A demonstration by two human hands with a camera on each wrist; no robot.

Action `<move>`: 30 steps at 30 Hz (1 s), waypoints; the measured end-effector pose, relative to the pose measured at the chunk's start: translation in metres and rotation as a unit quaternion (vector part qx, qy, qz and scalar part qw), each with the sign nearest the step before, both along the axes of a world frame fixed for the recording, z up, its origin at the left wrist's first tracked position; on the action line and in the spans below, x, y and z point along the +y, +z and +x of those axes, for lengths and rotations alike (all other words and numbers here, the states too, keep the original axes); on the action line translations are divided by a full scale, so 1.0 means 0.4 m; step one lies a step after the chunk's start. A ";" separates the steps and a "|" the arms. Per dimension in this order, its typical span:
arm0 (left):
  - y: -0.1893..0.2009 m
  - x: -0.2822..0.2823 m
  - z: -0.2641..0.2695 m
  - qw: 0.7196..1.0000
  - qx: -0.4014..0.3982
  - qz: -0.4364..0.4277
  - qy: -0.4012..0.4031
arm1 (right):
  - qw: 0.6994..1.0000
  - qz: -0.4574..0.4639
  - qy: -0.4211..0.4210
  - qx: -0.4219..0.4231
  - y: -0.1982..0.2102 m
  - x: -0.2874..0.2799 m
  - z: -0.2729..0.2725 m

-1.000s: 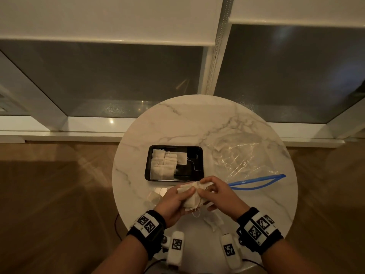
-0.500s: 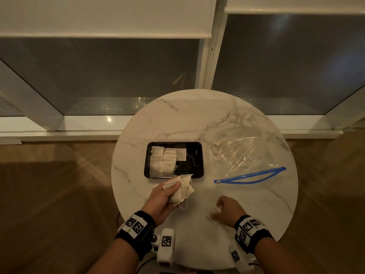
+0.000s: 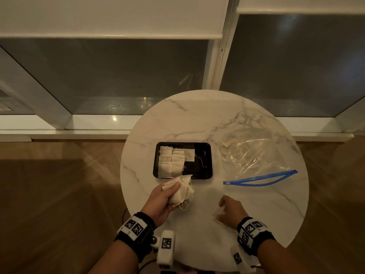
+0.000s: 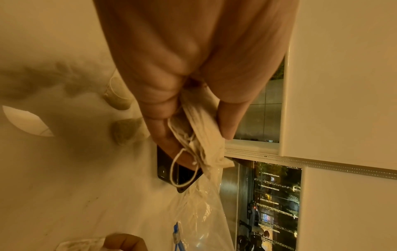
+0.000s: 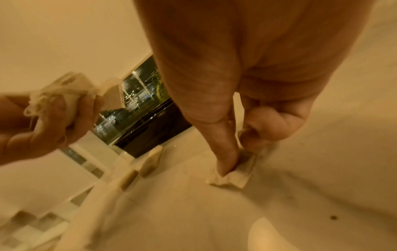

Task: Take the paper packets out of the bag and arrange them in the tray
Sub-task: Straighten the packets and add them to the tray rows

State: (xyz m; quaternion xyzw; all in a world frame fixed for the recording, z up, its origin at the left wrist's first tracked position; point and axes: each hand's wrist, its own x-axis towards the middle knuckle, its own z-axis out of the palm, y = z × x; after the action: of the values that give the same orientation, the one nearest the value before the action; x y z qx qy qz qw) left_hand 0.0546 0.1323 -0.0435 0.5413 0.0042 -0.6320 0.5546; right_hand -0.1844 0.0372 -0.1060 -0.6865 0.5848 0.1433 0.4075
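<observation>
Gripped in the left hand (image 3: 162, 198), a bunch of paper packets (image 3: 182, 189) with dangling strings is held just above the marble table (image 3: 197, 119), beside the near edge of the black tray (image 3: 209, 161). More packets (image 3: 171, 162) are laid in rows in the tray's left part. A single packet (image 5: 234, 173) lying on the table is pinched by the right hand (image 3: 231, 212) between thumb and curled fingers. The clear bag (image 3: 256, 155), with its blue zip open, is spread flat to the right of the tray.
</observation>
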 end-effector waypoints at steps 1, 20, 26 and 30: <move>0.001 0.002 0.005 1.000 -0.001 0.000 -0.001 | 1.000 0.011 -0.008 -0.003 0.001 -0.001 0.002; 0.022 0.008 0.130 0.997 0.004 -0.038 0.066 | 0.948 0.039 -0.129 -0.288 0.207 -0.116 0.197; 0.009 0.004 0.169 0.997 0.002 -0.033 0.074 | 0.968 -0.030 -0.137 -0.210 0.130 -0.222 0.299; 0.003 -0.008 0.192 0.996 0.005 -0.037 0.080 | 0.984 -0.077 -0.104 -0.119 0.068 -0.287 0.357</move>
State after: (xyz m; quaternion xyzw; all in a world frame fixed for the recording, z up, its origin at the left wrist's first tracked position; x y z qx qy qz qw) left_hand 0.1314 0.1292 -0.0422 0.5156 0.0267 -0.5878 0.6228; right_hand -0.0415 -0.0777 -0.0789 -0.6636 0.6094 -0.0284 0.4329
